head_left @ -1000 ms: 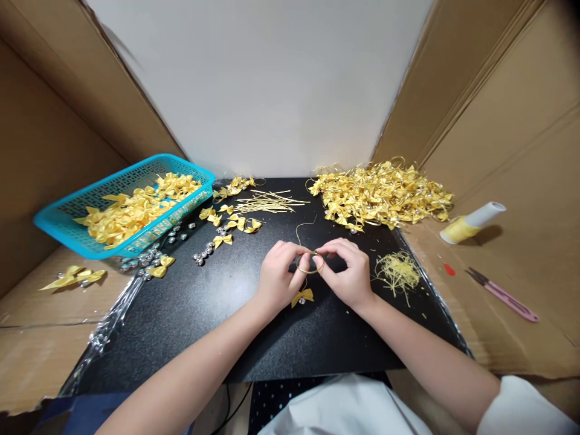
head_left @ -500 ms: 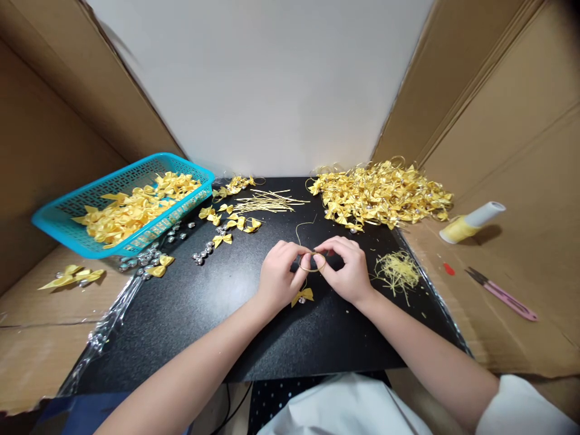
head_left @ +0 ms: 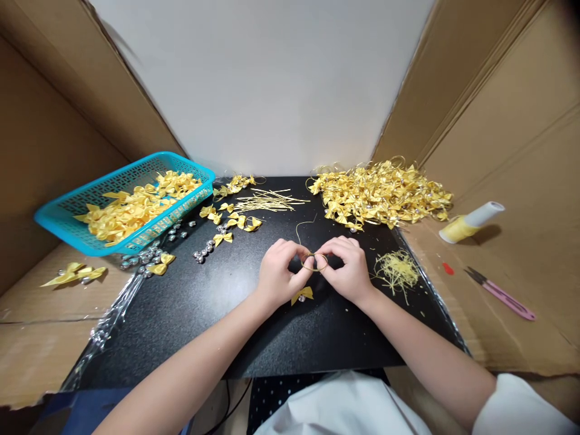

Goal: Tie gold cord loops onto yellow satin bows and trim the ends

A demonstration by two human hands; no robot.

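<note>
Over the black table [head_left: 190, 326], my left hand [head_left: 284, 273] pinches a thin gold cord [head_left: 298, 228] between thumb and forefinger. My right hand [head_left: 347, 269] grips the same cord from the other side, its fingertips close to the left ones. Part of the cord curves in a small loop below the fingertips, and a loose end rises away toward the back. Just beneath the hands lies a yellow ribbon bow [head_left: 302, 295] with a silver bell on it. Exactly how the cord crosses between the fingertips is too small to make out.
A blue basket [head_left: 67, 232] of yellow bows stands left, silver bells [head_left: 147, 257] beside it. Cut cords [head_left: 267, 200] lie at the back. Right are a heap of belled bows [head_left: 385, 193], thread scraps [head_left: 396, 270], a spool [head_left: 471, 222] and pink thread snips [head_left: 502, 295]. Cardboard walls flank the table.
Both hands stay almost in place on the cord, with only slight finger movement. The cord loop has shifted slightly. The view has moved a little.
</note>
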